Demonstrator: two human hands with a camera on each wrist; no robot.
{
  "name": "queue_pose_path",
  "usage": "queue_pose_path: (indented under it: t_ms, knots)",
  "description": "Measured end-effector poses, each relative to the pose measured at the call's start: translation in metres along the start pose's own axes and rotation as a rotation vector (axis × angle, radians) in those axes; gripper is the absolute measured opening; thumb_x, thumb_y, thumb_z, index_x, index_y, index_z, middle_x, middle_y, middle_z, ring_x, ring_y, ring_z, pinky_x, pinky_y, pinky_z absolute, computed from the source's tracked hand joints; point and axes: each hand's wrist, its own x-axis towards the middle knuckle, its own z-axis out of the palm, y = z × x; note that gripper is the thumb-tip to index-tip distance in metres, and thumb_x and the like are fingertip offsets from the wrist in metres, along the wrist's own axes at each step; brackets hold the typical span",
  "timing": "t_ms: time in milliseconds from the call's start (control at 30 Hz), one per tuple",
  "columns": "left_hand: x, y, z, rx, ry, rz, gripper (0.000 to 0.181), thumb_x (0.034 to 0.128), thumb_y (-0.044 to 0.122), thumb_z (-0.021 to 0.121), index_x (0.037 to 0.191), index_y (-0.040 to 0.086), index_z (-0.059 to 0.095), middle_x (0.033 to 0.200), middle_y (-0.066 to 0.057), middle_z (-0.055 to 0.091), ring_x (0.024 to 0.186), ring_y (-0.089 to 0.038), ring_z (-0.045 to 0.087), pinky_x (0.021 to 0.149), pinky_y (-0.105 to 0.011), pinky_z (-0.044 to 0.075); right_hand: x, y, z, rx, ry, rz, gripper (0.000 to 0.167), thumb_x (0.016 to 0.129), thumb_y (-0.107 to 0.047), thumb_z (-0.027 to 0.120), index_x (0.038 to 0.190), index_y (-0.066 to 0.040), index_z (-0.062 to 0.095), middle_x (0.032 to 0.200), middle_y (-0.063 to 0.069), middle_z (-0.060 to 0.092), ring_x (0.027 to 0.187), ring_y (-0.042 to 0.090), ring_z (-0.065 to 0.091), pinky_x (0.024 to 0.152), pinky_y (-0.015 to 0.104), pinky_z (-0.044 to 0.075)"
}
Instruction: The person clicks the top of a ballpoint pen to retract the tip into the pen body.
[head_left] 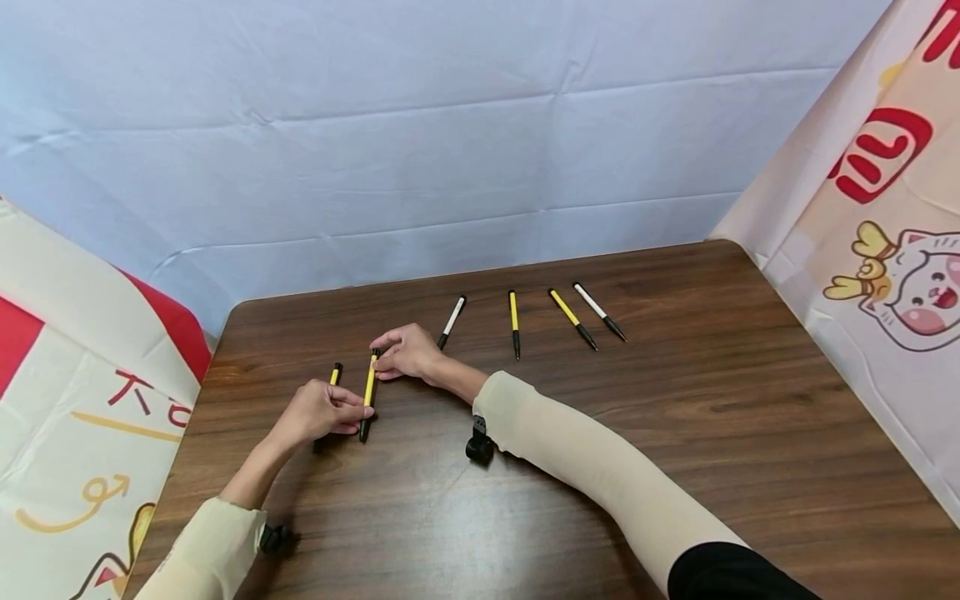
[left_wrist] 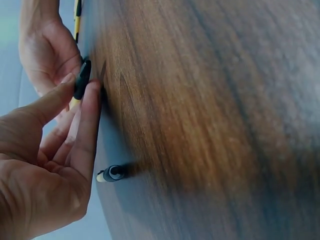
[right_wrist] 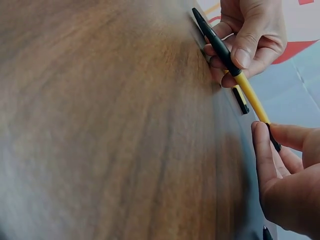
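Note:
Both hands hold one yellow pen point(head_left: 370, 384) with black ends, its dark tip toward the near side. The left hand point(head_left: 318, 412) pinches it near the black grip, thumb on top, as the right wrist view shows. At the far end the right hand point(head_left: 408, 352) pinches the black cap end between thumb and fingers. In the right wrist view the held pen point(right_wrist: 252, 97) appears slightly above the table. Behind the left hand lies another yellow pen point(head_left: 335, 375), its middle hidden by that hand.
To the right lie a white pen point(head_left: 452, 321), partly behind the right hand, a yellow pen point(head_left: 513, 321), a slanted yellow pen point(head_left: 572, 317) and a slanted white pen point(head_left: 597, 309). The wooden table point(head_left: 720, 400) meets a pale cloth backdrop point(head_left: 450, 167) behind.

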Motion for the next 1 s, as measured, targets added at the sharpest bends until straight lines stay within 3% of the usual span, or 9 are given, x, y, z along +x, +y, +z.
queue_pose_path:
  t_ms: [567,1000]
  knots:
    - [-0.0048,-0.0087,0.0001,0.097,0.08,-0.002,0.024,0.0877,0.021,0.09,0.103,0.003,0.083,0.082,-0.006,0.081,0.07,-0.016,0.077,0.064,-0.029,0.064,-0.0009,0.0057,0.0013,-0.033,-0.008,-0.025,0.035,0.09,0.013,0.076,0.125,0.005,0.074,0.085,0.016,0.078,0.075,0.024,0.079,0.072,0.035,0.067]
    - [-0.0081,-0.0051,0.003,0.197,0.11,0.026,0.025,0.0858,0.02,0.091,0.102,0.004,0.081,0.079,-0.003,0.08,0.067,-0.017,0.077,0.06,-0.03,0.063,-0.0006,0.0091,0.0064,-0.129,0.049,-0.086,0.032,0.087,0.01,0.082,0.118,0.005,0.077,0.082,0.015,0.079,0.071,0.024,0.079,0.066,0.03,0.066]
